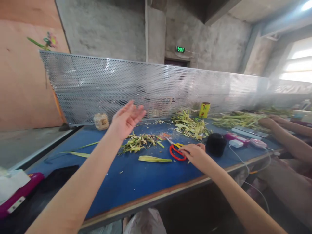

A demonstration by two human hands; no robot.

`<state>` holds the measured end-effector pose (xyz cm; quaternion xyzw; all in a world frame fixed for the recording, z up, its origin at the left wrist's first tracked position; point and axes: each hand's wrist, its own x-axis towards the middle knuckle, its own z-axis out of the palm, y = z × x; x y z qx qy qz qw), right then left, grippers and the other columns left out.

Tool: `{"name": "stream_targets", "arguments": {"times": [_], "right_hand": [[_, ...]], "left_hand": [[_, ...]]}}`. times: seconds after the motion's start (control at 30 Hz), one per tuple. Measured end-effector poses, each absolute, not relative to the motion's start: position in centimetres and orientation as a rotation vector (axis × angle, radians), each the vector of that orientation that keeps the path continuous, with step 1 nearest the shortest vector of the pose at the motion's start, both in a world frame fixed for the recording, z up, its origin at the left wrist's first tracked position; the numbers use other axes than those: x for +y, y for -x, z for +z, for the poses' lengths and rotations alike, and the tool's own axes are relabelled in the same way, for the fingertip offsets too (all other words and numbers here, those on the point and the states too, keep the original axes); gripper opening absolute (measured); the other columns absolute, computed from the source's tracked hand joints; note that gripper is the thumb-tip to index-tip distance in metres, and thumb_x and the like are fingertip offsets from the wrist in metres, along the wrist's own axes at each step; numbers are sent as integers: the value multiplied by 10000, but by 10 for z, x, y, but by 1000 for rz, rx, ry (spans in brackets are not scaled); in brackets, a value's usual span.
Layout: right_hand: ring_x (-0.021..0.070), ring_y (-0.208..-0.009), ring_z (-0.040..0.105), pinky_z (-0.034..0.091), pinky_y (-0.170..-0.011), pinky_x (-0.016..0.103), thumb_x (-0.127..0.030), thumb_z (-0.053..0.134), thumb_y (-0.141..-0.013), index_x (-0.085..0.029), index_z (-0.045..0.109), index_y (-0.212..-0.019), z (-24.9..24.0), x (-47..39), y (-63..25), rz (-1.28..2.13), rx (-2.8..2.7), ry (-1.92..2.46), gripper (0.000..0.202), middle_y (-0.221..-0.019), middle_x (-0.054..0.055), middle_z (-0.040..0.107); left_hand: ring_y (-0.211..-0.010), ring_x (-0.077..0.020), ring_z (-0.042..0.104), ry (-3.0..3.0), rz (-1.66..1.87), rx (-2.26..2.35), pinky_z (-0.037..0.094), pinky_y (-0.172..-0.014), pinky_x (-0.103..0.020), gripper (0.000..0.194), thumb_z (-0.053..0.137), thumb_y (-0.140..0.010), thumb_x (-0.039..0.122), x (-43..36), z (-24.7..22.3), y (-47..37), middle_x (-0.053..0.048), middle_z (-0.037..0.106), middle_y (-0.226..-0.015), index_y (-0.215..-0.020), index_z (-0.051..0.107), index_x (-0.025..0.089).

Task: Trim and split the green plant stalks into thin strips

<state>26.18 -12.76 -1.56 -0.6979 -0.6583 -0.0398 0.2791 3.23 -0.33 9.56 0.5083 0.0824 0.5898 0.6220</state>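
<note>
My left hand point(127, 119) is raised above the blue table, fingers spread and slightly blurred, with nothing in it. My right hand point(195, 154) is closed at the handles of a pair of red-and-yellow scissors point(179, 159), whose blades point up and left, low over the tabletop. A pale green strip of leaf point(154, 159) lies just left of the scissors. Behind it sits a heap of green and brown plant trimmings point(136, 143). A larger pile of leaf strips point(190, 125) rests farther back, near a yellow can point(204, 110).
A perforated metal screen point(146, 78) runs along the table's back. A jar point(101, 122) stands at the back left. Right of my right hand are a black round object point(216, 144) and a white plug with a cable point(236, 143). A co-worker's arms point(287, 133) reach in from the right.
</note>
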Motion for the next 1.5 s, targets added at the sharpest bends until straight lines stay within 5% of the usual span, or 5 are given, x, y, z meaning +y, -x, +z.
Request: {"name": "stream_targets", "arguments": {"times": [0.27,0.5,0.73,1.03,1.5], "right_hand": [[204,-843,625,398,-792,353,-195,431,-795,-225,686,-846,0,-133,-270,-182,-1821,1830,262,-900,52,699],[227,-895,599,369,-803,381,-172,504,-774,-200,679,-847,-13,-143,-262,-163,-1931,1956,192,-895,68,687],[253,-1010,534,297,-837,435,-123,530,-750,-217,641,-958,-32,-138,-249,-252,-1980,1948,254,-1081,88,607],[222,-933,512,258,-775,380,-132,557,-748,-204,654,-714,-41,-114,-238,-447,-2023,1828,125,-943,65,624],[172,-802,576,384,-712,274,-178,447,-830,-169,629,-821,36,-64,-206,-382,-2184,1691,183,-824,49,655]], "left_hand": [[-655,-163,610,-1742,998,425,494,-645,-336,440,673,-665,185,-21,51,-42,-34,642,-774,-1069,502,159],[-978,-240,570,-2738,404,518,396,-852,-359,632,520,-766,189,-45,6,-65,-102,630,-1044,-1343,263,167],[-1053,-241,542,-2753,350,563,342,-906,-365,712,560,-749,211,-38,-4,-78,-104,642,-1054,-1359,198,152],[-1065,-284,528,-2670,429,634,300,-931,-436,728,577,-732,218,-39,-15,-81,-143,634,-1044,-1353,215,106],[-775,-167,649,-1855,852,434,467,-745,-302,658,580,-755,191,2,8,-50,-72,701,-792,-1325,259,112]]}}
